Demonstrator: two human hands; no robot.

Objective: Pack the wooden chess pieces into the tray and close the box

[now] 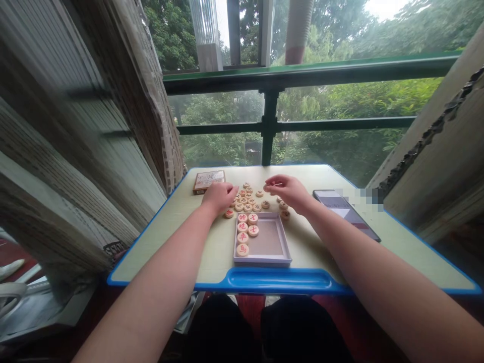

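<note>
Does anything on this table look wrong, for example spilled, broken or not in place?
No damage or spill stands out. The loose pieces lie scattered outside the open box. Only the blocky grey patch beside the phone looks odd: it hides part of the table edge.

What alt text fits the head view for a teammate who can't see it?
A person's left hand and right hand are among loose round pieces on a blue-edged table. Nearer, an open shallow box holds six red-marked pieces; a phone lies to the right, a flat brown-edged box beyond the left hand.
</note>
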